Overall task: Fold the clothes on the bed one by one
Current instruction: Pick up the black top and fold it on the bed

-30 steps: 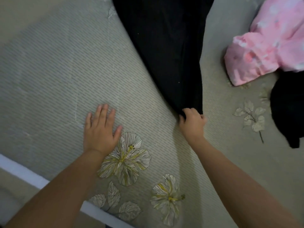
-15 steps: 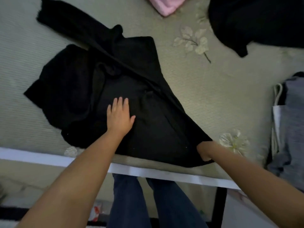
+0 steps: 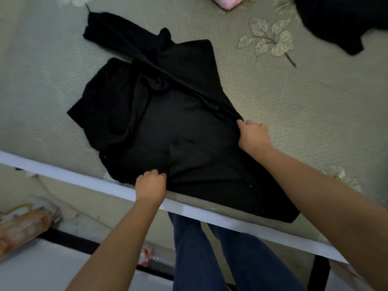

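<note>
I can read no text, label, brand, number or sign here. The small red-and-white packet (image 3: 147, 256) on the floor near my legs may carry print, but it is too blurred and small for me to read.

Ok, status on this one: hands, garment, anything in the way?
Left hand grips crumpled black fabric garment at near edge. Right hand pinches its right side. Garment unfolded. Nothing in the way.

Two black garments lie on the bed (image 3: 315, 114): one (image 3: 168, 127) at its near edge, another (image 3: 344, 19) at its far right corner. One pink garment (image 3: 227, 2) shows at the far edge. Two hands, left (image 3: 150, 185) and right (image 3: 253, 134), grip the near garment.
</note>
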{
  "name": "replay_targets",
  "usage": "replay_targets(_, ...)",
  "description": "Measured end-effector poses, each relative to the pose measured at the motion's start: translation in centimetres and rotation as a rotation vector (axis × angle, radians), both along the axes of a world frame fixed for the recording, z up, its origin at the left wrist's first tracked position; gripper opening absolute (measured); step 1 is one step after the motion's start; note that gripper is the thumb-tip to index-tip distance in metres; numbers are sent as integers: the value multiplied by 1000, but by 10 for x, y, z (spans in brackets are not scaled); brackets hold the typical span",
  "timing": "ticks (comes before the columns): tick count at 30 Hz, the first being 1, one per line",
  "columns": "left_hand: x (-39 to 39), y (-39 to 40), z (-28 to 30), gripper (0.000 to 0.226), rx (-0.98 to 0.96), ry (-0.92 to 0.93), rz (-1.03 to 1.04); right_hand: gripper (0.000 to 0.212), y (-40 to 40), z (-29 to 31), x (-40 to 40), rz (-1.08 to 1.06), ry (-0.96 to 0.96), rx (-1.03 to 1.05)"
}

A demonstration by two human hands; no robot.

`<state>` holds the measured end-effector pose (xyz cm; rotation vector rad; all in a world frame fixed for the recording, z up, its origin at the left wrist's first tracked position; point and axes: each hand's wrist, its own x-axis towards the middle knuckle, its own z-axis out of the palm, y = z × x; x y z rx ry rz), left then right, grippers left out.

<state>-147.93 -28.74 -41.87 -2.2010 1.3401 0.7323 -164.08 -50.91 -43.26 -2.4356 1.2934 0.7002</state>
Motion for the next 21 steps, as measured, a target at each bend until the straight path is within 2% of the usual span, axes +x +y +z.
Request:
replay_targets(3,3,9,3,26,162,-25,-1,31,-6,13,-34,-55,157,-33)
replay_targets(6,5,5,8,24,189,1,-23,31,-3,27,-79,-170,456,109)
replay_targets(9,12,-12,16,41,-29,141,30,33,8,30,-92,-138,624,268)
replay_targets(11,17,-31,18,51,-314,225,95,30,11,28,-81,-57,517,174)
replay_targets(12,21,-44,16,46,-428,230,97,28,10,27,-71,-20,402,83)
replay_targets(14,26,-72,8,40,-533,180,76,31,3,27,-46,46,156,-85)
replay_targets(16,31,-98,0,48,-516,135,51,42,-8,21,-15,71,7,-159)
replay_targets(18,36,-120,-16,55,-447,108,-5,55,-21,14,16,60,-25,-162)
replay_targets(21,45,-140,-29,53,-418,83,-160,61,-37,4,51,105,-42,-164)
